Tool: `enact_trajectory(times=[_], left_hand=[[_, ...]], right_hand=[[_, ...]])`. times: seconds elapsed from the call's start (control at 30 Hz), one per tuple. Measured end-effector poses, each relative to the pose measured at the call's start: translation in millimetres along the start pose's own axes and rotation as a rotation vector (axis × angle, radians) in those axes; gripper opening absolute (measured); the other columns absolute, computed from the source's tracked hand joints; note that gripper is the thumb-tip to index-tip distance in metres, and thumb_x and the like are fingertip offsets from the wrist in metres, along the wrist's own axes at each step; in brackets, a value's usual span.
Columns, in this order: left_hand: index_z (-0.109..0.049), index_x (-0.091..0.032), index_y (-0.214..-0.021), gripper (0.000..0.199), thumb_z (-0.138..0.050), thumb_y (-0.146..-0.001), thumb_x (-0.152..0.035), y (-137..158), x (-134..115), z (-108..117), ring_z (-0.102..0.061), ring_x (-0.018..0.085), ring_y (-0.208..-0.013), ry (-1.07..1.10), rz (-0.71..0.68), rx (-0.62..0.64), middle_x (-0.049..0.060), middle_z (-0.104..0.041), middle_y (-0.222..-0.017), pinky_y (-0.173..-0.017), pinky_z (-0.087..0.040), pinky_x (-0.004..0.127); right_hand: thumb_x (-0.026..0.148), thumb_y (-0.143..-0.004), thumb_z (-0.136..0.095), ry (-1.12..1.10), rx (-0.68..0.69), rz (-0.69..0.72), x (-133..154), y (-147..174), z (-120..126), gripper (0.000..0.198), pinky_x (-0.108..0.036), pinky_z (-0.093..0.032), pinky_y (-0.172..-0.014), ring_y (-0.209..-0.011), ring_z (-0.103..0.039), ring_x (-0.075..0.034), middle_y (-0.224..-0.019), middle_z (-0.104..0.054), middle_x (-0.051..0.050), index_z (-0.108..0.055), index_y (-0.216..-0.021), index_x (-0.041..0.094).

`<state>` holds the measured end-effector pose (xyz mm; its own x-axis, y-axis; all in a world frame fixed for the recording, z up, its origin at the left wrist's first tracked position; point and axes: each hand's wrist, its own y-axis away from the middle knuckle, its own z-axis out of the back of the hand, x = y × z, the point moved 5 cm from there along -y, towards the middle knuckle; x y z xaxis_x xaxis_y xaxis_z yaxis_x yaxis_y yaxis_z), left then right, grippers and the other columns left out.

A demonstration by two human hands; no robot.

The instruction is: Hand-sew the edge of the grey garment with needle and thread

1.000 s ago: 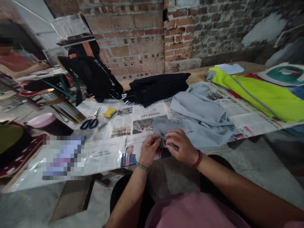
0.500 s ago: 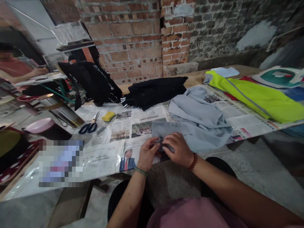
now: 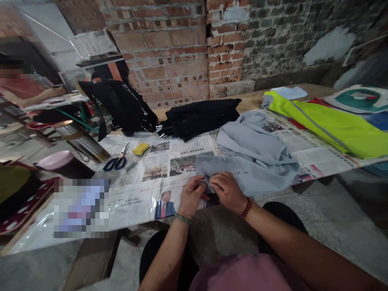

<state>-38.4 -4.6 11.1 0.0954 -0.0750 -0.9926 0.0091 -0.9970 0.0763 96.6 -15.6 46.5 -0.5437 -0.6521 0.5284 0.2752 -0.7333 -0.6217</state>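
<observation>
A light grey garment (image 3: 254, 145) lies bunched on the newspaper-covered table, its near left edge at my fingers. My left hand (image 3: 193, 195) pinches the cloth at that edge, thumb against fingers. Close beside it, my right hand (image 3: 228, 189) is closed with bent fingertips on the same edge. Whether a needle or thread is between the fingers is too small to tell. Dark-handled scissors (image 3: 117, 161) and a yellow sponge (image 3: 140, 149) lie to the left of the garment.
Behind the garment are folded black cloth (image 3: 201, 117) and a black bag (image 3: 121, 107). A neon yellow garment (image 3: 327, 123) and an iron (image 3: 357, 99) lie at the right. A steel flask (image 3: 83, 141) and a pink-lidded cup (image 3: 65, 163) stand left. Another person (image 3: 27, 89) sits far left.
My right hand's fingers have curled in more and lifted slightly off the cloth's edge. My left hand keeps its pinch. The whole view has shifted a little.
</observation>
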Motion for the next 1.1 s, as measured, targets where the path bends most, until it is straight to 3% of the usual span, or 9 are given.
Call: enact_trajectory(times=[0.23,0.37,0.57,0.63,0.8,1.1], left_hand=[[-0.058,-0.017,-0.090,0.024,-0.061,-0.067,-0.024,1.7,-0.7,-0.9,-0.048,0.006,-0.040,-0.033,0.016,-0.006,-0.007,-0.051,-0.058,-0.038,-0.047,0.019],[-0.058,-0.018,-0.090,0.024,-0.060,-0.067,-0.024,0.1,2.9,-0.4,-0.050,0.006,-0.040,-0.042,0.021,0.008,-0.006,-0.054,-0.060,-0.038,-0.045,0.018],[-0.057,-0.017,-0.094,0.030,-0.063,-0.065,-0.025,-1.3,2.6,0.2,-0.052,0.007,-0.045,0.000,0.014,0.004,-0.004,-0.054,-0.066,-0.041,-0.048,0.020],[-0.057,-0.016,-0.093,0.030,-0.064,-0.065,-0.025,-1.3,2.0,0.1,-0.050,0.007,-0.044,0.009,0.006,0.005,-0.005,-0.052,-0.065,-0.041,-0.049,0.020],[-0.058,-0.017,-0.091,0.030,-0.064,-0.063,-0.025,-1.6,3.6,0.2,-0.049,0.006,-0.041,0.021,0.025,0.012,-0.006,-0.050,-0.062,-0.040,-0.047,0.019],[-0.059,-0.017,-0.090,0.032,-0.060,-0.058,-0.015,1.4,-0.6,0.3,-0.047,0.003,-0.035,0.089,-0.003,-0.007,-0.003,-0.060,-0.077,-0.035,-0.042,0.019]], right_hand=[[0.021,-0.086,-0.044,-0.172,-0.081,-0.070,6.1,-2.9,4.9,0.013,-0.028,-0.038,-0.072,-0.072,-0.055,-0.014,-0.075,-0.062,-0.002,-0.056,-0.081,0.020],[0.026,-0.085,-0.045,-0.273,-0.119,-0.200,2.1,-10.7,12.5,0.013,-0.027,-0.042,-0.071,-0.075,-0.057,-0.014,-0.077,-0.062,-0.003,-0.056,-0.081,0.020],[0.041,-0.083,-0.045,-0.971,-0.089,-0.544,-13.8,-35.4,15.0,0.020,-0.022,-0.043,-0.045,-0.049,-0.057,-0.011,-0.072,-0.061,0.003,-0.037,-0.086,0.023],[0.043,-0.080,-0.048,-1.126,-0.104,-0.628,-18.5,-41.7,19.8,0.024,-0.022,-0.043,-0.043,-0.048,-0.058,-0.011,-0.067,-0.058,0.006,-0.034,-0.086,0.024],[0.038,-0.077,-0.055,-1.197,-0.183,-0.616,-27.9,-55.9,49.0,0.022,-0.020,-0.045,-0.047,-0.049,-0.056,-0.008,-0.061,-0.052,0.008,-0.040,-0.083,0.023],[0.033,-0.077,-0.058,-1.178,-0.352,-0.591,-57.2,-66.7,84.2,0.020,-0.019,-0.046,-0.047,-0.047,-0.055,-0.007,-0.058,-0.052,0.009,-0.043,-0.082,0.022]])
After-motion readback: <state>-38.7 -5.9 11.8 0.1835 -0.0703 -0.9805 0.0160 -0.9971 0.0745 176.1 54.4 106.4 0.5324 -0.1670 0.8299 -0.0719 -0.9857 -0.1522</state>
